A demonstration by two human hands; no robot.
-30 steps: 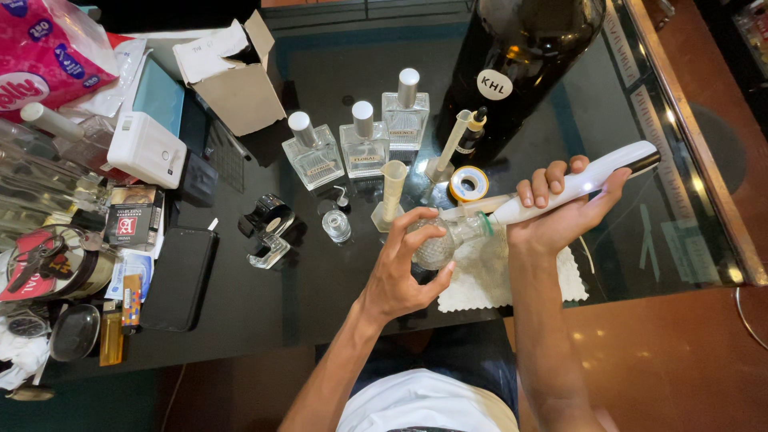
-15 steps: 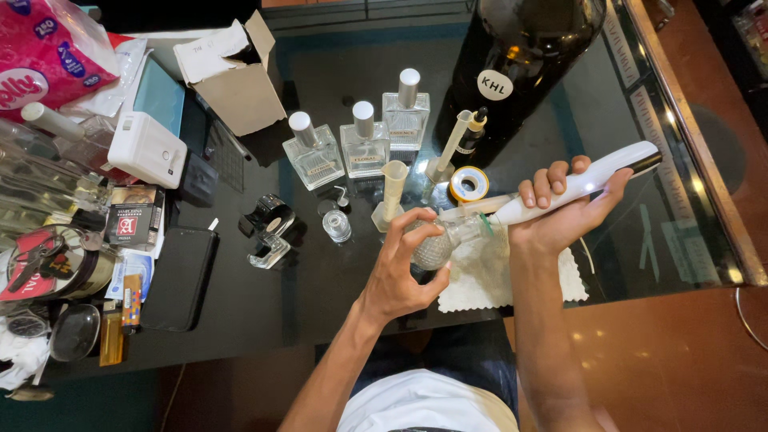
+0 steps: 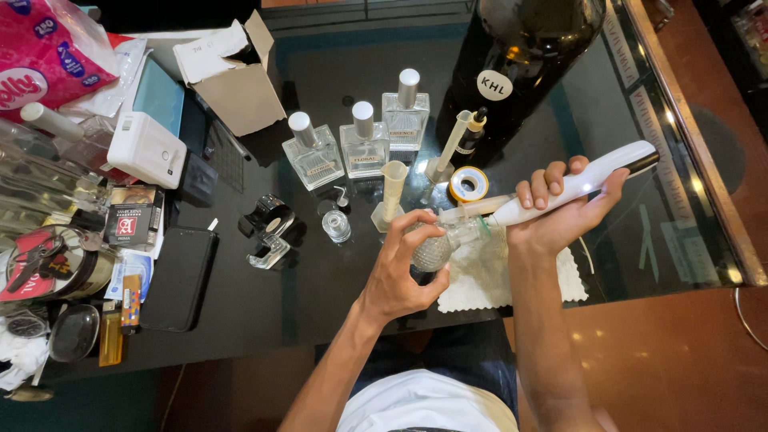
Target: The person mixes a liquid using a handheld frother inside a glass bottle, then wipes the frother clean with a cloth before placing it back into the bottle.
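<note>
My right hand (image 3: 560,216) grips a long white pen-shaped tool (image 3: 588,180), held level with its tip pointing left into the neck of a small round textured glass bottle (image 3: 432,252). My left hand (image 3: 404,268) holds that bottle just above a white cloth (image 3: 496,276) on the dark glass table (image 3: 320,312). Both hands meet at the bottle's mouth; the exact contact there is partly hidden by my fingers.
Three square clear bottles (image 3: 364,148) with silver caps stand behind, next to a tall measuring cylinder (image 3: 392,192), a tape roll (image 3: 468,184) and a big dark bottle (image 3: 520,56). An open cardboard box (image 3: 232,76), white device (image 3: 148,148), black phone (image 3: 180,276) and clutter fill the left.
The hands and the bottle stay almost in place; the white tool has tilted only slightly.
</note>
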